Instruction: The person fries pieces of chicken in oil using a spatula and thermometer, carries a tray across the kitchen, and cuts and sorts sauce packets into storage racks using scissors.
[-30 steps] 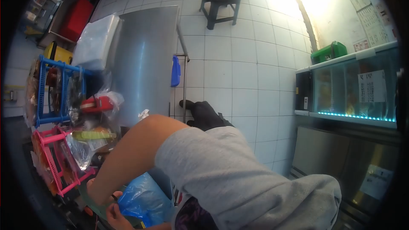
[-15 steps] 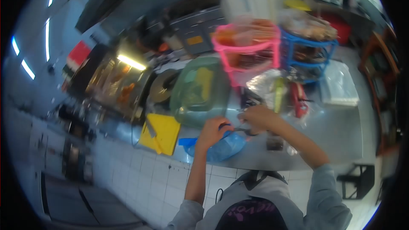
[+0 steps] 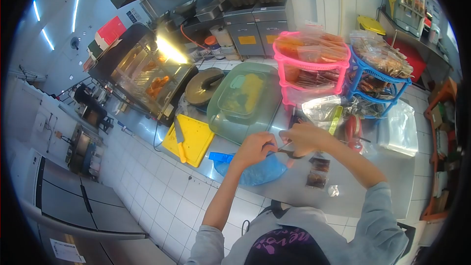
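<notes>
My left hand (image 3: 255,150) is closed, pinching the gathered top of a blue plastic bag (image 3: 262,172) that rests on the steel table near its front edge. Close beside it, my right hand (image 3: 308,137) is closed on what looks like a pair of scissors (image 3: 297,155) with dark handles. Its blades point toward the left fingers; their tips are partly hidden. Small dark sauce packets (image 3: 316,179) lie to the right of the bag, beside a crumpled clear scrap (image 3: 333,190).
A yellow cutting board (image 3: 196,142) with a knife (image 3: 179,137) lies left. Behind are a green lidded tub (image 3: 265,108), a pink rack (image 3: 314,59) and a blue rack (image 3: 385,88). Clear plastic bags (image 3: 398,127) are stacked right; a glass warmer (image 3: 152,76) stands far left.
The head view has shifted and sharpened, so the surroundings sit differently in it. Both hands stay close together over the blue bag, with the scissors still in the right hand.
</notes>
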`<action>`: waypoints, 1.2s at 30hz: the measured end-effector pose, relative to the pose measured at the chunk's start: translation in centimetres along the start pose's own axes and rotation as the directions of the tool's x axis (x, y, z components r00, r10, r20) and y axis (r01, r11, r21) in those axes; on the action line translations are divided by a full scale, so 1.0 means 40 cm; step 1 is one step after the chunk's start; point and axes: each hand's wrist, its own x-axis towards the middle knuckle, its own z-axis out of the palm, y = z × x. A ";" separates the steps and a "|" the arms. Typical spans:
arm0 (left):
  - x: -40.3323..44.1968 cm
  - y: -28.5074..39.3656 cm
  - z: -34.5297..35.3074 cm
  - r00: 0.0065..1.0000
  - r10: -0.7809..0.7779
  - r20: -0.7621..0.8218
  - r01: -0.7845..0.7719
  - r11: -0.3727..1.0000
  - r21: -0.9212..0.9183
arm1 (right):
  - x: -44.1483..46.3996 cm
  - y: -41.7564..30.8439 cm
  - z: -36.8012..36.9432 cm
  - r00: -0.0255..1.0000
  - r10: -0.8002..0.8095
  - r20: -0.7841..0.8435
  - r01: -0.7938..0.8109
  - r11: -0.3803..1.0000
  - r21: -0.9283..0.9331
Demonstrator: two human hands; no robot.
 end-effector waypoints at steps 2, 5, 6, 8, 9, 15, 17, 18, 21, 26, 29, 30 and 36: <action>0.004 -0.001 0.000 1.000 0.025 0.004 -0.025 1.000 -0.006 | 0.022 0.025 0.032 0.993 0.079 0.093 -0.082 0.996 0.028; 0.004 -0.002 0.004 1.000 0.010 0.004 -0.010 1.000 -0.029 | 0.035 0.056 0.046 0.990 0.063 0.129 -0.071 0.996 0.062; 0.006 -0.006 0.005 1.000 0.025 0.001 -0.025 0.999 -0.025 | 0.031 0.055 0.048 0.989 0.067 0.129 -0.076 0.995 0.064; 0.007 -0.008 0.005 0.999 0.039 0.000 -0.039 0.999 -0.024 | 0.020 0.041 0.046 0.998 0.050 0.037 -0.050 0.999 -0.010; 0.007 -0.009 0.003 1.000 -0.008 0.001 0.008 0.993 -0.116 | 0.009 0.036 0.045 0.998 0.054 0.040 -0.054 0.999 -0.008; 0.000 0.005 -0.029 0.985 -0.169 0.042 0.174 0.966 -0.191 | -0.039 0.031 0.038 0.999 0.055 -0.003 -0.054 0.997 0.047; -0.006 0.009 -0.029 0.979 -0.196 0.053 0.202 0.967 -0.158 | -0.041 0.030 0.028 0.999 0.034 -0.021 -0.033 0.999 0.009; -0.006 0.012 -0.030 0.982 -0.185 0.049 0.191 0.967 -0.171 | -0.041 0.028 0.027 0.999 0.030 -0.022 -0.029 1.000 0.006; -0.005 0.011 -0.028 0.985 -0.168 0.036 0.172 0.966 -0.195 | -0.041 0.016 0.019 0.998 0.006 -0.061 -0.009 0.999 -0.036; -0.006 0.003 -0.017 0.990 -0.140 0.027 0.143 0.970 -0.197 | -0.021 0.025 0.027 0.999 0.005 -0.044 -0.007 0.999 -0.033; -0.007 0.004 -0.005 0.991 -0.134 0.010 0.133 0.971 -0.201 | -0.005 0.033 0.027 1.000 -0.005 -0.013 0.005 0.998 -0.070; -0.005 0.008 -0.004 0.990 -0.138 0.011 0.137 0.969 -0.204 | -0.002 0.027 0.019 1.000 0.004 -0.001 -0.004 0.998 -0.067; 0.007 0.023 0.008 0.999 -0.035 0.019 0.038 0.987 -0.158 | 0.047 0.036 0.091 0.995 -0.087 -0.049 0.085 0.995 -0.049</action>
